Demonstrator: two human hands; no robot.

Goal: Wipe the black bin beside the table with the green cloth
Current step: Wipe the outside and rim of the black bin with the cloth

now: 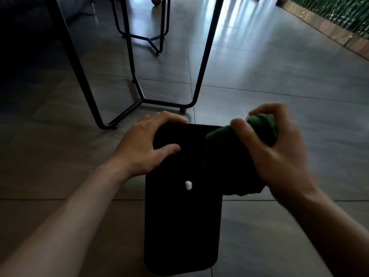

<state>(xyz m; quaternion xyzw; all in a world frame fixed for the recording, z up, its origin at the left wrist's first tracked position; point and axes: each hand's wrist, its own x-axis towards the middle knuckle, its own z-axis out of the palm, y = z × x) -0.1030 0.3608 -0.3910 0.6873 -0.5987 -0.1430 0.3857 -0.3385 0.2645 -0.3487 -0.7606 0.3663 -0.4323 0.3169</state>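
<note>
A café-like or lounge interior: grey tiled floor (259, 80), black metal table legs (205, 56), slatted plant wall (339, 13).

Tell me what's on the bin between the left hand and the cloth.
In the head view, only the bare black bin lies between the left hand and the green cloth; a small white spot sits lower down.

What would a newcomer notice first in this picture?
First, the tall black bin in the centre, standing on the grey tiled floor. The left hand steadies its top edge, while the right hand presses a green cloth on its right corner. Black table legs stand behind.
</note>
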